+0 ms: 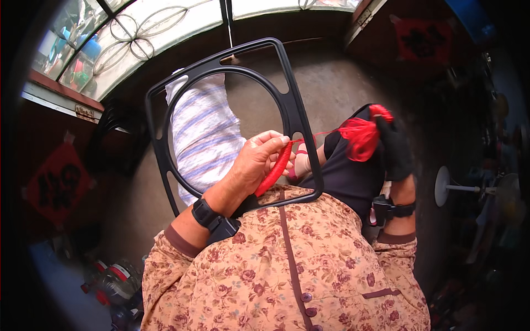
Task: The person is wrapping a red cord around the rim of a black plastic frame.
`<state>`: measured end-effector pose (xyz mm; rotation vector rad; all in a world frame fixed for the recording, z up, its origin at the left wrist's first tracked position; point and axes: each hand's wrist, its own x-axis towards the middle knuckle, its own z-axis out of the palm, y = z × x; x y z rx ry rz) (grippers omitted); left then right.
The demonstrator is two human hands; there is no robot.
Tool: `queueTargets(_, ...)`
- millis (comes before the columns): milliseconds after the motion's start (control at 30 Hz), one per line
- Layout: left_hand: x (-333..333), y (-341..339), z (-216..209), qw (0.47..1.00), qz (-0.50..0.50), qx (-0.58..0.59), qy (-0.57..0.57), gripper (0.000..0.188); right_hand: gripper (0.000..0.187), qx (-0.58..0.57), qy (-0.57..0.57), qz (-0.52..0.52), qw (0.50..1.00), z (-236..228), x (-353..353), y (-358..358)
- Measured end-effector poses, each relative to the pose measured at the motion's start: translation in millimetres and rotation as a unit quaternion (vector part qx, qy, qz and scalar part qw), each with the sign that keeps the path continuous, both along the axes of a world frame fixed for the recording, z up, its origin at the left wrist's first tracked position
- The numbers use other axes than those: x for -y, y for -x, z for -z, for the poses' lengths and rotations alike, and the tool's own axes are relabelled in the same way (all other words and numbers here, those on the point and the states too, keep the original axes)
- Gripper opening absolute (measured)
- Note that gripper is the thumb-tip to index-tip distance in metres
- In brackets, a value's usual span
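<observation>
A black square plastic frame (293, 107) with a large round opening stands tilted in front of my chest. Red cord is wound in tight coils (277, 175) around the lower right part of its ring. My left hand (251, 163), bare, pinches the red cord at the upper end of these coils, thumb against forefinger. From there a thin strand runs right to a loose red cord bundle (361, 140). My right hand (395, 146), in a black glove, grips this bundle above my dark-trousered right leg. The glove hides part of the bundle.
A white cloth with blue stripes (207, 129) lies behind the frame, over my left leg. Plastic bottles (118, 276) stand at the lower left. A white round-ended object (441, 186) is at the right. Beyond the grey floor (317, 83) are glazed doors with metal scrollwork (132, 41).
</observation>
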<state>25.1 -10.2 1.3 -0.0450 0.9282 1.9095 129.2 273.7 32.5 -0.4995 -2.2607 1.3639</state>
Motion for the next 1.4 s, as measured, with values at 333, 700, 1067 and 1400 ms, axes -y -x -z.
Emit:
queueTargets(333,19.5,-5.1,4.5,0.991,0.106,0.076,-0.008,0.026,0.030,0.030,0.386,-0.301,0.872,22.0,120.3,65.1)
queueTargets(700,10.3,-0.7,27.6,0.999,0.002,0.001,-0.047,0.018,0.043,0.119,0.504,-0.267,0.813,-12.1,129.6,42.3)
queueTargets(1067,3.2,-2.6,14.4,1.000,-0.013,-0.001,0.008,0.011,0.023,0.142,0.246,-0.175,0.942,12.4,126.5,3.8)
queueTargets(1400,-2.8,-6.0,9.0,1.000,-0.028,0.006,-0.001,0.011,0.046,0.230,0.502,-0.267,0.790,34.8,121.5,4.3)
